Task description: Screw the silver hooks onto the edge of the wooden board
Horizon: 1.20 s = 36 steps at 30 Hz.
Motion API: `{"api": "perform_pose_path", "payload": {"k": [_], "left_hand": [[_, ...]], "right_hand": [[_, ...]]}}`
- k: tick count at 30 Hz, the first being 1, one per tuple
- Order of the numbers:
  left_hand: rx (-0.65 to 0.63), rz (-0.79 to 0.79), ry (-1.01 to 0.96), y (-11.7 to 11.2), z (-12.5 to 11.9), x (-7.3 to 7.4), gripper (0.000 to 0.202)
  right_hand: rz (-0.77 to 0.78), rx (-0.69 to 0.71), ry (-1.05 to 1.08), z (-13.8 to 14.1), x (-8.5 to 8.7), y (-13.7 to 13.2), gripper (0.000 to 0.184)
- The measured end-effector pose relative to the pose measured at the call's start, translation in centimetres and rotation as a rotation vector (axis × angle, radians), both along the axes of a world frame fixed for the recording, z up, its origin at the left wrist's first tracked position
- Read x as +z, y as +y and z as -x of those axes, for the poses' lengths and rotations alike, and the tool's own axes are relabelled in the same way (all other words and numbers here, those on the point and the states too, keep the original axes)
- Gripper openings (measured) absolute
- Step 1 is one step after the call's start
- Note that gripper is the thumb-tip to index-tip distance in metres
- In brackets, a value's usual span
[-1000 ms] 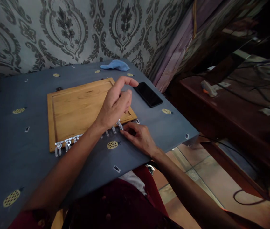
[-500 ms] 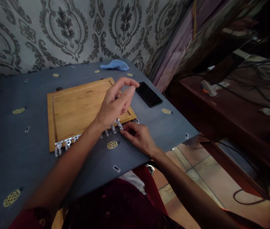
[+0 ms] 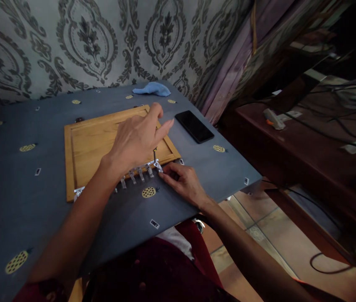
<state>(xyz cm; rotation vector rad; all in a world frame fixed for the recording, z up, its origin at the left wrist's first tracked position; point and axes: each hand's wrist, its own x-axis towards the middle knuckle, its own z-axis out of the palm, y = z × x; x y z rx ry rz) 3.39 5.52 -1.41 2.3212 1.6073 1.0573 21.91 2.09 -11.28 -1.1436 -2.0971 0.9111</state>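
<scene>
We see clips (image 3: pixel 140 173) lining the board (image 3: pixel 92 144) at six o'clock, fastening seemingly unfinished at four: left hand (image 3: pixel 135 138) half-open, hold unclear; right hand (image 3: pixel 182 180) pinching one.

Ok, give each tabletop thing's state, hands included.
Wooden panel: flat on the table
Metal clips: rowed along the panel's near edge
Thin dark tool: roughly upright, partly hidden
Left hand: over the panel, thumb spread
Right hand: pinching the rightmost clip
Phone: flat, screen dark
Blue cloth: crumpled

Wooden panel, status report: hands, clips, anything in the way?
Left hand above wooden panel, by thin dark tool, grip unclear. Right hand touching rightmost metal clip. Left forearm hides part of clip row.
</scene>
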Motion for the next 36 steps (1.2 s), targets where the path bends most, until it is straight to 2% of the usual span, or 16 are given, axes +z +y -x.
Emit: {"api": "perform_pose_path", "payload": {"k": [2, 6, 11, 17, 25, 30, 36], "left_hand": [[-0.021, -0.019, 0.053, -0.2, 0.0, 0.2, 0.013], [-0.085, -0.014, 0.156, -0.4, 0.1, 0.4, 0.022], [-0.215, -0.015, 0.17, -1.0, 0.3, 0.7, 0.028], [-0.179, 0.017, 0.303, -2.0, 0.1, 1.7, 0.023], [-0.13, -0.02, 0.301, -2.5, 0.7, 2.3, 0.031], [-0.185, -0.008, 0.325, -2.9, 0.6, 2.4, 0.028], [-0.229, -0.018, 0.259, -3.3, 1.0, 2.7, 0.021]], "right_hand": [[0.001, 0.003, 0.004, 0.0, 0.0, 0.0, 0.018], [-0.003, -0.001, -0.003, 0.0, 0.0, 0.0, 0.016], [-0.006, -0.007, -0.004, 0.0, 0.0, 0.1, 0.016], [-0.006, -0.007, -0.014, 0.1, 0.1, 0.0, 0.018], [-0.002, -0.012, -0.022, 0.0, 0.1, 0.0, 0.017], [0.001, -0.011, -0.003, 0.0, 0.1, 0.0, 0.019], [-0.013, -0.01, -0.018, 0.0, 0.0, 0.0, 0.018]]}}
